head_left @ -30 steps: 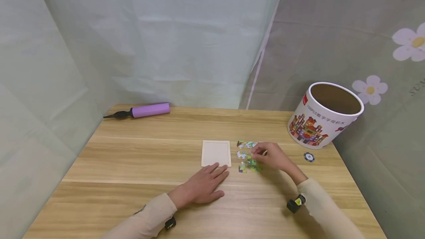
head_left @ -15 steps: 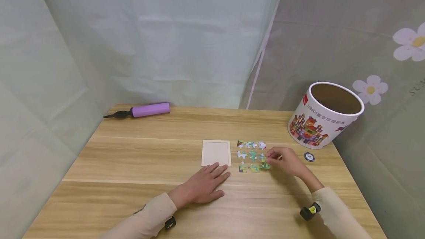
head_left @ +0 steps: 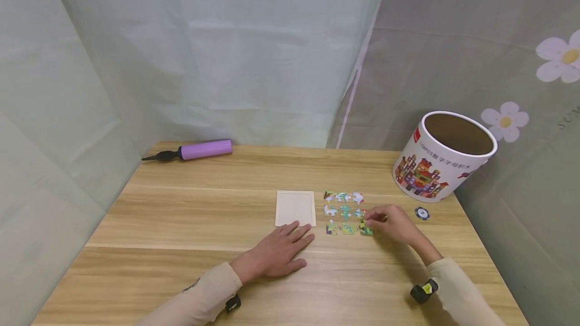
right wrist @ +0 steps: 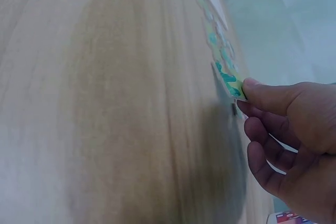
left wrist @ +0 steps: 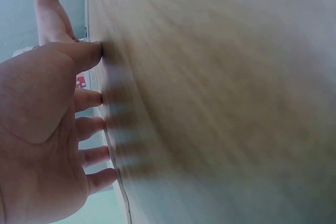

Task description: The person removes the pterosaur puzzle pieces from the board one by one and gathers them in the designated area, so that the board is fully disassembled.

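Right hand (head_left: 393, 223), lower right of centre in the head view, pinches a puzzle piece (head_left: 366, 229) at the bottom right corner of the loose puzzle pieces (head_left: 344, 212) laid in rows on the surface (head_left: 190, 215). Left hand (head_left: 276, 253) lies flat, grip released, fingertips touching the white tray (head_left: 295, 208). Purple pump (head_left: 195, 151) sits upper left; printed tub (head_left: 441, 157) upper right.

Your left hand (left wrist: 39, 129) fills the lower left of the frame — fingers straight, tips pressed flat against the wooden table (left wrist: 220, 93). At the upper left, your other hand (left wrist: 52, 22) shows — blurred, small.
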Demonstrator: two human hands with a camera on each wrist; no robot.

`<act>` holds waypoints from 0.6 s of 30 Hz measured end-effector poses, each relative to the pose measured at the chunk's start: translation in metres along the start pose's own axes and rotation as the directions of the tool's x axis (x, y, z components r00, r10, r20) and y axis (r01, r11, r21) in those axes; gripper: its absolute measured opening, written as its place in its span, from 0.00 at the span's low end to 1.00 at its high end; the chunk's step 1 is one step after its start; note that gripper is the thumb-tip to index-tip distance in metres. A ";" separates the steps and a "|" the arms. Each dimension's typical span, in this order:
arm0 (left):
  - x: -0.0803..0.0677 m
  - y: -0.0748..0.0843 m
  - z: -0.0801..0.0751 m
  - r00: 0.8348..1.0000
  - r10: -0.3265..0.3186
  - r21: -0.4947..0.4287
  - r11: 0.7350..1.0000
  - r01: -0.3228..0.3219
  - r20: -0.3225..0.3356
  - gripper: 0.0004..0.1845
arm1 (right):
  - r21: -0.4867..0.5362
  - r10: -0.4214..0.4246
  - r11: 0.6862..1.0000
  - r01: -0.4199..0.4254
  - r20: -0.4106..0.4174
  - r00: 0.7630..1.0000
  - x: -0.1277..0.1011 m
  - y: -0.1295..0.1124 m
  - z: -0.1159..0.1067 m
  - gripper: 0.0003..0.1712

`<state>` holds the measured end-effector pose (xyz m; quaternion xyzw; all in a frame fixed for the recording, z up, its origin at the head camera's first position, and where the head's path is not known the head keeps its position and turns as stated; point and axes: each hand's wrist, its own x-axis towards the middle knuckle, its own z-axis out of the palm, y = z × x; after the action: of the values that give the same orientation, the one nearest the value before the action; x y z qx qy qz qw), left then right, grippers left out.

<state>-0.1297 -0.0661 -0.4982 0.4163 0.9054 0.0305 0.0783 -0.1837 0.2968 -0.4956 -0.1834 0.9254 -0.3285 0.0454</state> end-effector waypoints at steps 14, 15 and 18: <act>0.000 0.000 0.001 1.000 -0.004 -0.016 1.000 0.004 0.010 0.34 | -0.045 -0.001 0.999 0.001 -0.007 1.000 -0.003 0.005 0.005 0.04; 0.000 0.000 0.001 1.000 -0.004 -0.016 1.000 0.004 0.010 0.34 | -0.046 -0.005 0.999 0.005 -0.004 1.000 -0.003 0.005 0.004 0.04; 0.000 0.000 0.001 1.000 -0.003 -0.013 1.000 0.003 0.009 0.34 | -0.049 -0.011 0.999 0.011 -0.004 1.000 -0.002 0.002 0.000 0.05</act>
<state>-0.1297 -0.0660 -0.4988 0.4143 0.9055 0.0344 0.0849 -0.1824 0.2990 -0.4966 -0.1889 0.9322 -0.3066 0.0370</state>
